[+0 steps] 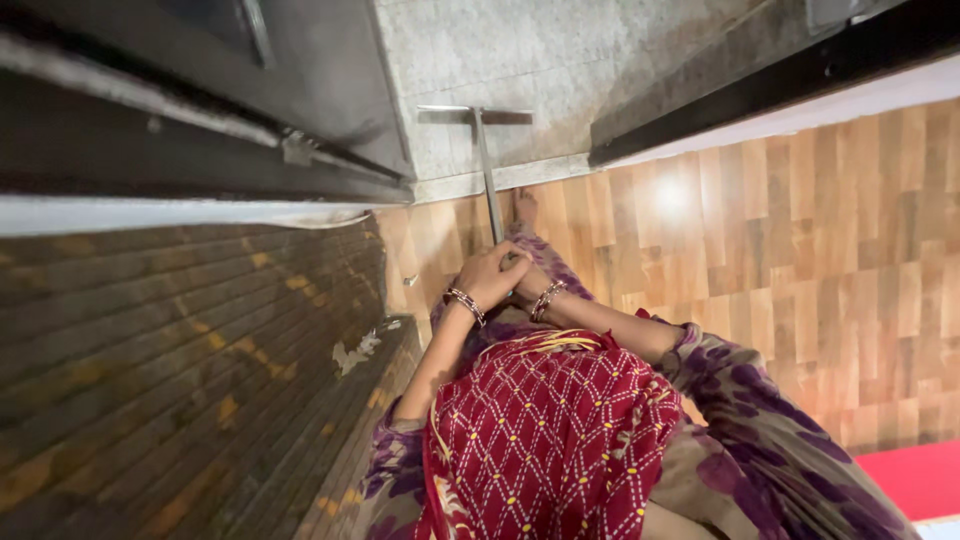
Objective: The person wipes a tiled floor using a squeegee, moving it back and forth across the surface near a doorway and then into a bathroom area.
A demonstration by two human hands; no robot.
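Both left hand [492, 272] and right hand [527, 283] were clenched around the long grey metal floor-wiper handle [488, 185], blade [475, 110] on grey stone beyond the glossy wood-pattern floor [800, 240]; likely slip risk for the bare foot [525, 207].

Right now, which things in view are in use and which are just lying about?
In use:
- long-handled floor wiper, head on the grey stone floor
- left hand and right hand, both gripping its handle

Just there:
- wood-pattern floor
- dark door frame
- red mat
- pale scrap by the wall
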